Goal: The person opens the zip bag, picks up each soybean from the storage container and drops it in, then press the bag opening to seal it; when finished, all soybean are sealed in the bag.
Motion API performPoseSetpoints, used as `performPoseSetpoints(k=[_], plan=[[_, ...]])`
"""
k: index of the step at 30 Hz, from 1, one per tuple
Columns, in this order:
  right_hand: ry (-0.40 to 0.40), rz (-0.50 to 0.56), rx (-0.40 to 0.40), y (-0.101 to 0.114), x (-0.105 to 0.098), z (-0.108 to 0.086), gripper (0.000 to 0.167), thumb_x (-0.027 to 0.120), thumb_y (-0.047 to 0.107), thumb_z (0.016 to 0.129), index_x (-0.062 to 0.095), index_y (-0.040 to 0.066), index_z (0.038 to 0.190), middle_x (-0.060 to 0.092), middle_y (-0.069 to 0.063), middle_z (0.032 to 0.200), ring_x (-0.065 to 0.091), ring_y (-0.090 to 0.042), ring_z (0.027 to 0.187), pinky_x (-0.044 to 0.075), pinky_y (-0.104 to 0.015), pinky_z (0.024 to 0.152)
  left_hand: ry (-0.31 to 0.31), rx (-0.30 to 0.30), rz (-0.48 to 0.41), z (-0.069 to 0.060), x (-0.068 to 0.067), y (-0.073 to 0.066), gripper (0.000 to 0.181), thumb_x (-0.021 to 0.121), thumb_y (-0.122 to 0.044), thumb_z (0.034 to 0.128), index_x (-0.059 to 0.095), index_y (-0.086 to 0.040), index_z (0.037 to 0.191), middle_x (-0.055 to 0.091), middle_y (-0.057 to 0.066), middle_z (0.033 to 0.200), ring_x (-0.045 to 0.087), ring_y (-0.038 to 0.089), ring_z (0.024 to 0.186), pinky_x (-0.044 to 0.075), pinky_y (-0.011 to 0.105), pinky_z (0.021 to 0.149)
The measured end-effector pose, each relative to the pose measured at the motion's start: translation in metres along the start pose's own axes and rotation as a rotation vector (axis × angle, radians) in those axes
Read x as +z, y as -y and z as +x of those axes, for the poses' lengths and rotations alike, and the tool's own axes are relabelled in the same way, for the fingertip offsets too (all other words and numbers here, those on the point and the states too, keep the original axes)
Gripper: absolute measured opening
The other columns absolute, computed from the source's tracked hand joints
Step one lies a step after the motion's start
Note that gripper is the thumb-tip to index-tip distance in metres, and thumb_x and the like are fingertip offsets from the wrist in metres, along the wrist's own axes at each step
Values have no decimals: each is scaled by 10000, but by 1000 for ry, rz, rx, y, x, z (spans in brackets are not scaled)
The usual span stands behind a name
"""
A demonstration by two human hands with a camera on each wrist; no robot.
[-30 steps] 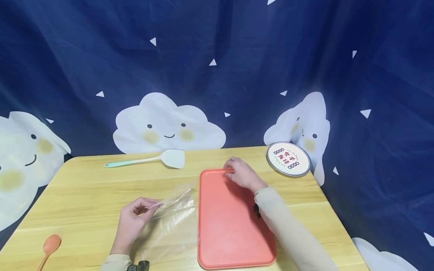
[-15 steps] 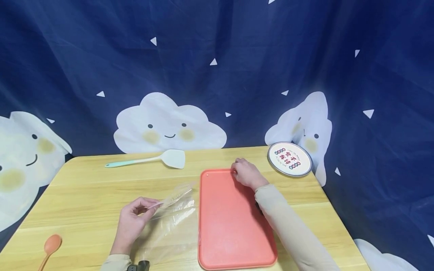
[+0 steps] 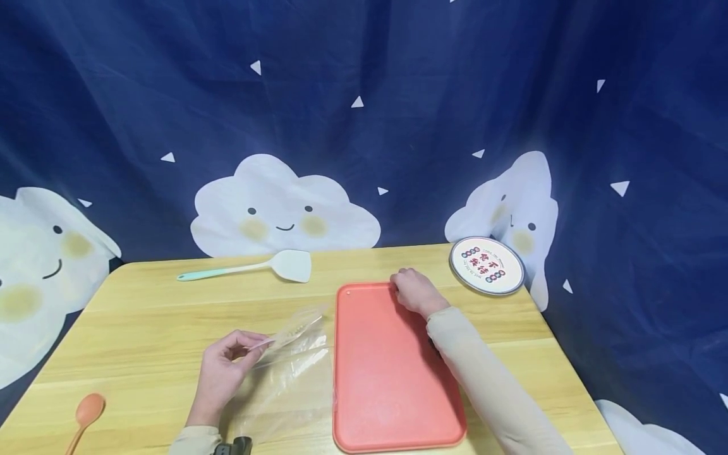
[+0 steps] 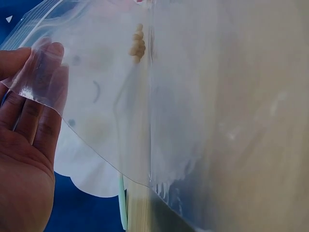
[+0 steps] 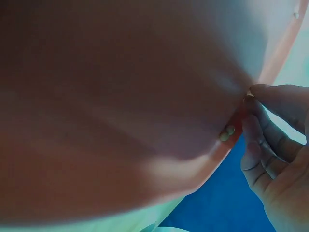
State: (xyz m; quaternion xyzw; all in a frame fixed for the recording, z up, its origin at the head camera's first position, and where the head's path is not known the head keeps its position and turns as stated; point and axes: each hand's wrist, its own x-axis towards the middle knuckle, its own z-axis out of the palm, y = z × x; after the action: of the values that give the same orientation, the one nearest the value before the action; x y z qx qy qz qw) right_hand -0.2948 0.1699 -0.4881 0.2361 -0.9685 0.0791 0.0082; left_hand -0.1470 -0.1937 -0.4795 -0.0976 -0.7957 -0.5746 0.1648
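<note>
My left hand (image 3: 223,373) pinches the edge of a clear zip bag (image 3: 303,359), which lies partly raised beside the tray. In the left wrist view, a small cluster of pale beans (image 4: 137,44) shows through the plastic. At the far rim of the shallow red tray (image 3: 392,379) is my right hand (image 3: 418,292). The right wrist view shows its thumb and finger pinching a small pale bean (image 5: 249,93) at that rim. Two more beans (image 5: 227,133) lie together near these fingers, and a single bean (image 5: 296,15) sits farther along the rim.
A white spatula (image 3: 291,265) with a mint handle lies at the table's back. The round printed plate (image 3: 487,266) stands at the back right corner. An orange spoon (image 3: 89,411) rests at the front left. A blue curtain (image 3: 398,114) hangs behind the wooden table (image 3: 142,341).
The right hand has moved a little to the right along the tray's far rim, and its fingers have drawn together. The left hand and bag have stayed in place.
</note>
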Motion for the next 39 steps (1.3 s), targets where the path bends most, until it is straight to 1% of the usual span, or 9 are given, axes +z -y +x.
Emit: performPoseSetpoints(k=[2, 5, 9, 12, 18, 26, 29, 34, 39], plan=[[18, 14, 17, 0, -2, -1, 115, 671, 8, 829, 655, 118, 796, 596, -25, 774, 618, -240, 793, 541, -369, 711, 8, 9, -3, 0, 0, -1, 204, 708, 219, 753, 653, 23, 764, 708, 176, 881, 676, 135, 808, 563, 205, 679], [29, 48, 35, 0, -6, -4, 78, 677, 42, 841, 662, 116, 819, 622, -12, 795, 631, -231, 807, 546, -375, 720, 12, 7, -12, 0, 0, 5, 206, 719, 198, 761, 665, -1, 771, 714, 155, 892, 676, 133, 819, 563, 205, 685], [16, 132, 40, 1, -13, -9, 51, 702, 71, 855, 681, 116, 858, 652, 16, 812, 636, -205, 808, 543, -369, 732, 15, 10, -14, 1, -1, 14, 204, 747, 155, 767, 671, -34, 778, 718, 132, 910, 674, 119, 832, 562, 203, 701], [-5, 204, 30, 3, -18, -13, 44, 727, 90, 866, 687, 107, 871, 650, 30, 799, 618, -185, 787, 533, -361, 743, 19, 21, -15, 1, -2, 16, 207, 751, 142, 771, 664, -47, 771, 718, 122, 908, 674, 119, 833, 564, 204, 701], [-56, 324, 20, 9, -28, -22, 54, 715, 48, 875, 706, 66, 925, 641, 37, 822, 599, -146, 786, 530, -322, 769, 15, 18, -22, 2, -2, 13, 226, 745, 147, 771, 669, -65, 769, 718, 101, 900, 675, 137, 830, 566, 214, 701], [-111, 494, -38, 30, -45, -34, 106, 692, 3, 878, 693, 100, 920, 635, 46, 870, 599, -130, 796, 558, -339, 741, 30, 33, -19, 2, -5, 12, 186, 735, 153, 781, 671, -22, 785, 715, 139, 917, 674, 122, 843, 565, 201, 703], [-128, 585, -60, 39, -48, -35, 93, 696, 27, 890, 689, 111, 928, 635, 56, 871, 597, -121, 805, 555, -341, 743, 23, 22, -25, 2, -5, 11, 195, 732, 169, 774, 672, -16, 780, 714, 148, 914, 674, 118, 830, 567, 205, 695], [-151, 765, -49, 53, -51, -35, 81, 707, 87, 900, 697, 152, 947, 647, 80, 874, 600, -112, 837, 535, -327, 754, 10, -8, -36, 2, -5, 7, 214, 735, 169, 770, 680, -38, 768, 718, 124, 903, 676, 123, 804, 566, 209, 687], [-167, 819, -69, 64, -50, -33, 84, 709, 96, 896, 711, 153, 957, 652, 85, 885, 606, -114, 837, 535, -338, 737, 7, 2, -33, 2, -5, 5, 218, 741, 154, 777, 676, -53, 756, 719, 119, 903, 676, 134, 804, 562, 207, 683]])
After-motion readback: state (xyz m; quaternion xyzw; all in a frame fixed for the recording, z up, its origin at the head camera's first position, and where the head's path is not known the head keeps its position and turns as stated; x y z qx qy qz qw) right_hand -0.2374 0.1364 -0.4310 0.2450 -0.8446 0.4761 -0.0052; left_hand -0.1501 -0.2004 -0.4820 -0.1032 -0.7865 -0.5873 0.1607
